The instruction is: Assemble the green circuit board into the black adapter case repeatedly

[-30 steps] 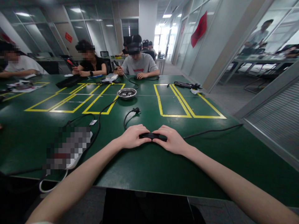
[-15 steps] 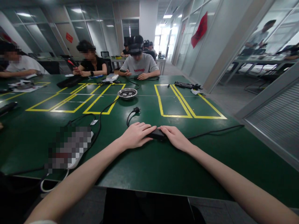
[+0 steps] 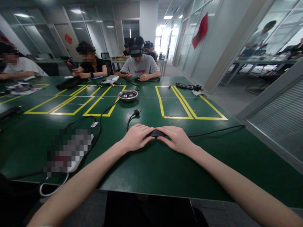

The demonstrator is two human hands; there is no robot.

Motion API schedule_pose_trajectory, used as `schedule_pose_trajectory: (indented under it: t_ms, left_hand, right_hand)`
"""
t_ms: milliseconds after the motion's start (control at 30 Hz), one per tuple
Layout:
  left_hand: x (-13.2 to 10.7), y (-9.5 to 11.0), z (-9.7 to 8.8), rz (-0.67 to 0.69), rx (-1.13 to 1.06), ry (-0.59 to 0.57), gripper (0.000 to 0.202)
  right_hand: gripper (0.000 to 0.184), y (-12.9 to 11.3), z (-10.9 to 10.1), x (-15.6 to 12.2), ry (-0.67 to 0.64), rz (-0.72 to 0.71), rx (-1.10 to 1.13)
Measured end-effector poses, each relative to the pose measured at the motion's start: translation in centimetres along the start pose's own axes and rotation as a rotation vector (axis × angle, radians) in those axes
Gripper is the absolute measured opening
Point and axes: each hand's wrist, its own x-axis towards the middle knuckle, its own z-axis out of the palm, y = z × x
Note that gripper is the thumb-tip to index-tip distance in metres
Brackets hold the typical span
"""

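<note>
Between my two hands is a black power adapter (image 3: 155, 134), low over the green table (image 3: 151, 171). My left hand (image 3: 138, 137) grips its left end, thumb on the near side and fingers over the far side. From the right, my right hand (image 3: 176, 138) pinches the other end the same way, its fingertips almost touching those of the left. Much of the adapter is covered by the fingers. A black cord (image 3: 217, 130) runs off to the right from behind my right hand. Just beyond my left hand lies a black plug (image 3: 135, 113) on a short bent cable.
A metal bowl (image 3: 127, 95) with small metal pieces sits further back. To the left lies a blurred-out white power strip (image 3: 77, 159) with cables. Yellow tape outlines (image 3: 178, 118) mark the table. A folded black tripod-like item (image 3: 189, 86) lies at the far right. Several people sit opposite.
My right hand has shifted left along the adapter, its fingers now over the top and its thumb at the near side. The hands are closer together. The view has moved slightly.
</note>
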Motion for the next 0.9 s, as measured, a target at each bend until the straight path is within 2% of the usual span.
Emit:
schedule_pose_trajectory:
  t_ms: [100, 200, 300, 433, 633, 833, 900]
  left_hand:
    - [-0.03, 0.33, 0.07, -0.039, -0.059, -0.026, 0.04]
    - [0.02, 0.51, 0.14, -0.17, -0.158, -0.046, 0.045]
    - [0.27, 0.49, 0.1, -0.302, -0.321, -0.077, 0.04]
    - [0.45, 0.18, 0.02, -0.365, -0.564, -0.129, 0.032]
    - [0.18, 0.04, 0.32, -0.365, -0.655, -0.064, 0.024]
    - [0.16, 0.22, 0.62, -0.312, -0.524, -0.037, 0.023]
    - [0.06, 0.15, 0.82, -0.273, -0.421, 0.025, 0.025]
  right_hand:
    - [0.033, 0.14, 0.05, -0.2, 0.006, -0.04, 0.018]
    - [0.029, 0.15, 0.1, -0.35, 0.023, -0.099, 0.002]
    - [0.027, 0.11, 0.19, -0.35, 0.033, -0.136, -0.008]
    - [0.023, 0.11, 0.4, -0.2, 0.009, -0.139, 0.01]
    - [0.036, -0.11, 0.37, -0.02, -0.156, 0.067, 0.229]
    - [0.02, -0.36, 0.0, 0.19, -0.17, 0.286, 0.48]
    - [0.02, 0.15, 0.19, 0.21, -0.126, 0.357, 0.539]
